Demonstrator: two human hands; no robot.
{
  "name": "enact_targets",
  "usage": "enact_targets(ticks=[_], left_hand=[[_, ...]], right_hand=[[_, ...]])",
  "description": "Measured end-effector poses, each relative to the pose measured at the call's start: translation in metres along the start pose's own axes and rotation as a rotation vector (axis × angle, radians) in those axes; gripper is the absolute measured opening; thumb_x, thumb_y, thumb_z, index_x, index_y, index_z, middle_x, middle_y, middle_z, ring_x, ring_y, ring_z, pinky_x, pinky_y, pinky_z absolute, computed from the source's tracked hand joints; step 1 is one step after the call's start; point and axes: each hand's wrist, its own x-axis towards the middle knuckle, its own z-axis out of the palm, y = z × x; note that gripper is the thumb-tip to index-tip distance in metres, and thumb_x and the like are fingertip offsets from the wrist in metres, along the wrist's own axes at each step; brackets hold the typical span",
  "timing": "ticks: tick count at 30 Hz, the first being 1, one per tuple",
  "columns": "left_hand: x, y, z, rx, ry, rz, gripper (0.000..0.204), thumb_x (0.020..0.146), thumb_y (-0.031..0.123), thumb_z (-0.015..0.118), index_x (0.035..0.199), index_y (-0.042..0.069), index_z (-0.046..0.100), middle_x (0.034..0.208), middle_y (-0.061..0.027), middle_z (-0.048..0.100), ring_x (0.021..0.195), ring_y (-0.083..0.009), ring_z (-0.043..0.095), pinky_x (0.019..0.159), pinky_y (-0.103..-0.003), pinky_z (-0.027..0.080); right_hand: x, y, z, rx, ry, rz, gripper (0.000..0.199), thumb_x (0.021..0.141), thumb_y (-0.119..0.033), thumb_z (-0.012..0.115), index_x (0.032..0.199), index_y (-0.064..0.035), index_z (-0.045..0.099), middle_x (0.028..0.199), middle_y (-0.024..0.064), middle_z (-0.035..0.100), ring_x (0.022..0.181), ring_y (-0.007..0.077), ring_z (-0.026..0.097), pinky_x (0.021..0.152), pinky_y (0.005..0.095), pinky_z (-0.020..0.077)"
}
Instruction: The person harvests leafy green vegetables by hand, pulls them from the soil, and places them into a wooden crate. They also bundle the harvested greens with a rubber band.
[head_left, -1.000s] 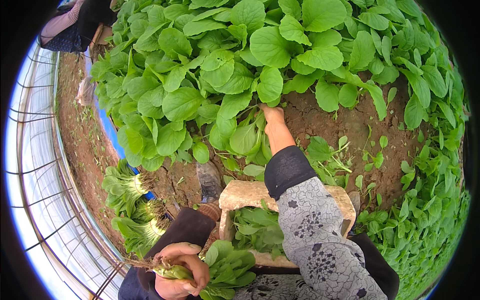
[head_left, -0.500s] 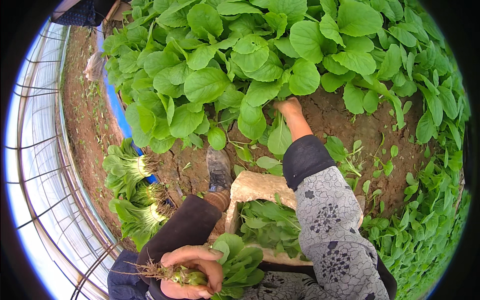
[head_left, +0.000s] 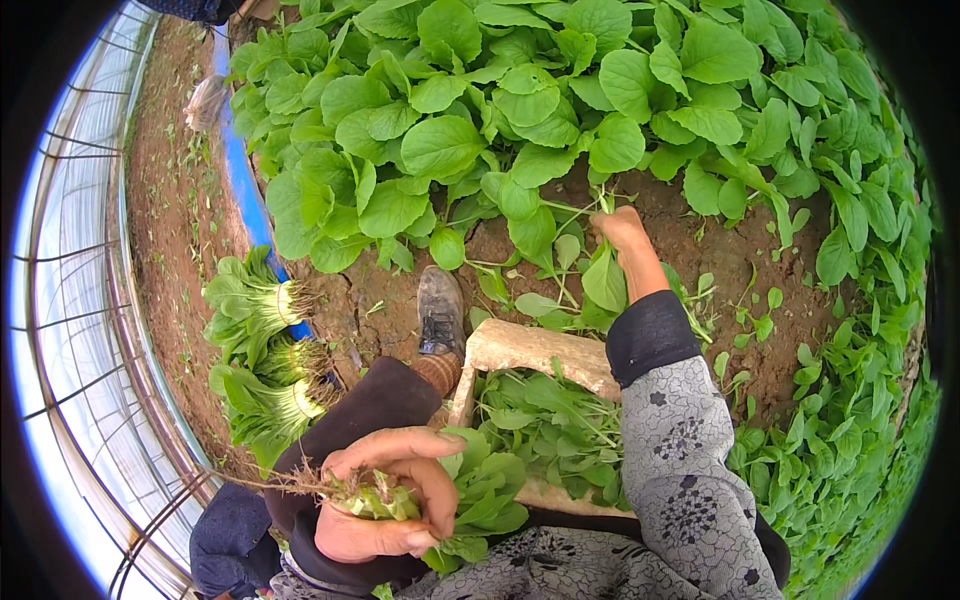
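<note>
My left hand (head_left: 385,500), low in front of me, is wrapped round a small bunch of leafy greens (head_left: 488,492). Its thin roots (head_left: 310,482) stick out to the left and the leaves spread to the right. My right hand (head_left: 622,238) reaches out to the front edge of the growing greens (head_left: 450,140). Its fingers are closed on the stems of a leafy green plant (head_left: 604,280), whose broad leaf hangs below the hand. The fingertips are partly hidden.
Tied bundles of greens (head_left: 255,400) lie at the left beside a blue strip (head_left: 240,180). A worn foam box (head_left: 535,345) with loose greens (head_left: 550,420) stands before me, near a muddy shoe (head_left: 439,310). Smaller plants (head_left: 850,460) grow at right; plastic sheeting (head_left: 75,290) lines the left.
My right hand has drawn back slightly and to the right, with stems in its fingers now showing clear of the leaves. The left hand keeps its bunch and has risen a little.
</note>
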Motion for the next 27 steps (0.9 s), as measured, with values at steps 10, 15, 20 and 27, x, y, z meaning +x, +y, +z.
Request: enact_targets(ticks=[10, 15, 20, 27], left_hand=[[-0.008, -0.012, 0.02, 0.294, -0.059, 0.415, 0.045, 0.082, -0.002, 0.068, 0.126, -0.004, 0.056, 0.088, -0.0096, 0.062, 0.055, -0.009, 0.051, 0.048, -0.021, 0.042], [0.001, -0.022, 0.038, 0.411, -0.121, 0.539, 0.035, 0.084, 0.002, 0.066, 0.119, -0.002, 0.064, 0.106, -0.012, 0.068, 0.055, -0.0091, 0.052, 0.052, -0.022, 0.044], [-0.012, -0.064, 0.04, 0.314, -0.196, 0.581, 0.031, 0.086, 0.004, 0.068, 0.116, -0.003, 0.064, 0.107, -0.0127, 0.069, 0.056, -0.0094, 0.054, 0.055, -0.023, 0.047], [-0.061, -0.089, 0.039, 0.281, -0.119, 0.779, 0.039, 0.084, 0.003, 0.072, 0.122, -0.003, 0.061, 0.098, -0.0071, 0.068, 0.058, -0.0087, 0.055, 0.052, -0.022, 0.046]], right_hand=[[-0.222, -0.034, -0.127, 0.257, 0.157, -0.639, 0.023, 0.088, -0.012, 0.066, 0.108, -0.0008, 0.067, 0.071, -0.0005, 0.059, 0.061, 0.0101, 0.053, 0.06, 0.0257, 0.0456], [-0.318, -0.051, -0.124, 0.558, -0.214, -0.744, 0.039, 0.085, -0.017, 0.07, 0.119, 0.002, 0.064, 0.073, -0.0022, 0.056, 0.064, 0.0088, 0.052, 0.062, 0.0251, 0.0449], [-0.376, -0.054, -0.088, 0.72, -0.304, -0.81, 0.045, 0.085, -0.027, 0.072, 0.115, 0.0055, 0.064, 0.07, -0.0038, 0.05, 0.064, 0.0074, 0.049, 0.061, 0.0245, 0.0449], [-0.42, -0.048, -0.053, 0.572, -0.051, -0.956, 0.019, 0.084, -0.011, 0.073, 0.1, -0.0009, 0.072, 0.099, 0.0054, 0.071, 0.083, 0.0102, 0.06, 0.08, 0.0269, 0.0474]])
